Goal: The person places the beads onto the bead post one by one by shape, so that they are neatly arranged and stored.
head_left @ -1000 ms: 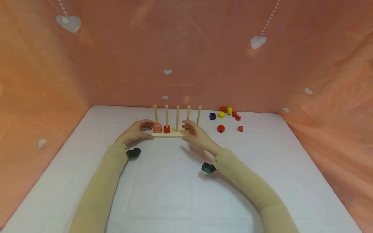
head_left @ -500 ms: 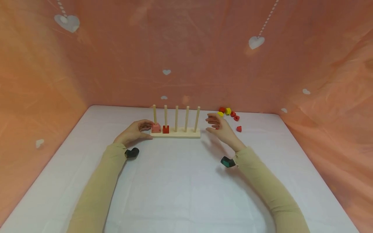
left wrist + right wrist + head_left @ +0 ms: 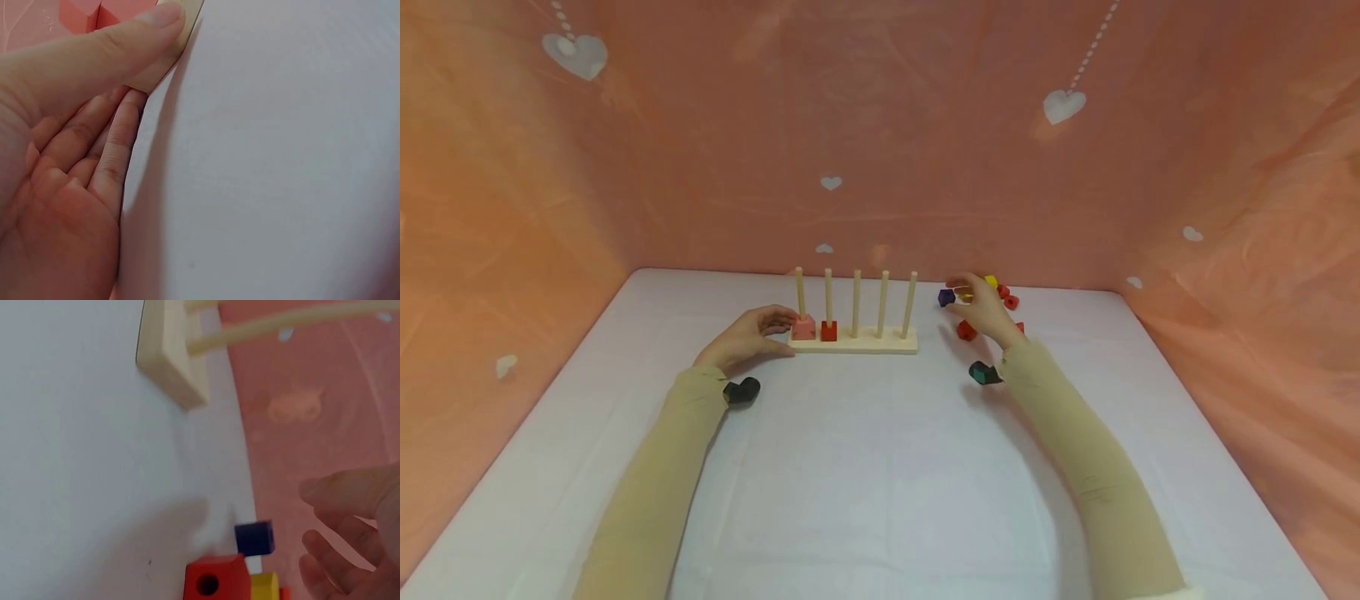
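Navy block (image 3: 947,297) just L of loose, unclenched R hand (image 3: 983,308); wooden rack (image 3: 867,343) w/ end in L hand's (image 3: 747,337) pinch

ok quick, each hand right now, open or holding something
Left hand: holding the wooden peg stand by its left end.
Right hand: open, holding nothing, near the dark blue block.

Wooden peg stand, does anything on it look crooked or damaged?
Nothing clearly stands out: the wooden peg stand sits flat, no break visible, its pink block and red block low on the two leftmost pegs. The pegs' slight fan may be perspective.
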Motion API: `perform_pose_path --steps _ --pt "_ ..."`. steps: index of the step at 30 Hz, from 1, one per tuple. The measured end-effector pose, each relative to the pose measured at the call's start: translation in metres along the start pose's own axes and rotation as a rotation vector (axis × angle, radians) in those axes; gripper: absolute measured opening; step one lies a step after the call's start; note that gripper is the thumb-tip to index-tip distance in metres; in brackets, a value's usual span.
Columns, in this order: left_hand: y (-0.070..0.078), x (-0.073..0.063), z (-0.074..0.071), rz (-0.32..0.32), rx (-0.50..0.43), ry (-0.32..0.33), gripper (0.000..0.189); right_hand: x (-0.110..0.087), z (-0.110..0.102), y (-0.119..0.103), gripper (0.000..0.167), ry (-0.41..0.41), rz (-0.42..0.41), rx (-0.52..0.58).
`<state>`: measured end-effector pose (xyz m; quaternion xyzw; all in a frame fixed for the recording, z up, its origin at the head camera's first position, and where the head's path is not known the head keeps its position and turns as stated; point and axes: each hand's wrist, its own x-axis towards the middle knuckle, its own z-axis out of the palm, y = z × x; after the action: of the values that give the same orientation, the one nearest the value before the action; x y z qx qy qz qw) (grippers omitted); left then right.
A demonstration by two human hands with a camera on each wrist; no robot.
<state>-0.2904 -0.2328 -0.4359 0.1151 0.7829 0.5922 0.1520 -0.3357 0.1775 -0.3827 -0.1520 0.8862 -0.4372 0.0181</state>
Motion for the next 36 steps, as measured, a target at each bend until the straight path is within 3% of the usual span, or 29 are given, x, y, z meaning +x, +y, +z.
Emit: perform_pose_path --steps 7,14,21,28,36 --pt "-0.001 0.001 -0.002 0.009 0.014 -0.005 0.065 0.016 0.001 0.009 0.052 -0.03 0.083 -0.027" --pt "-0.003 0.003 -0.002 0.045 0.027 0.006 0.063 0.027 0.0 0.012 0.049 -0.054 0.117 -0.051" --pt "-0.003 0.001 -0.002 0.052 0.044 0.009 0.063 0.031 0.002 0.011 0.046 -0.069 0.171 -0.102" --pt "-0.004 0.001 -0.001 0.036 0.046 0.006 0.063 0.03 0.003 0.016 0.048 -0.062 0.226 -0.078" --pt "-0.004 0.004 -0.004 0.013 0.045 -0.002 0.064 0.03 0.003 0.018 0.043 -0.081 0.209 -0.078"
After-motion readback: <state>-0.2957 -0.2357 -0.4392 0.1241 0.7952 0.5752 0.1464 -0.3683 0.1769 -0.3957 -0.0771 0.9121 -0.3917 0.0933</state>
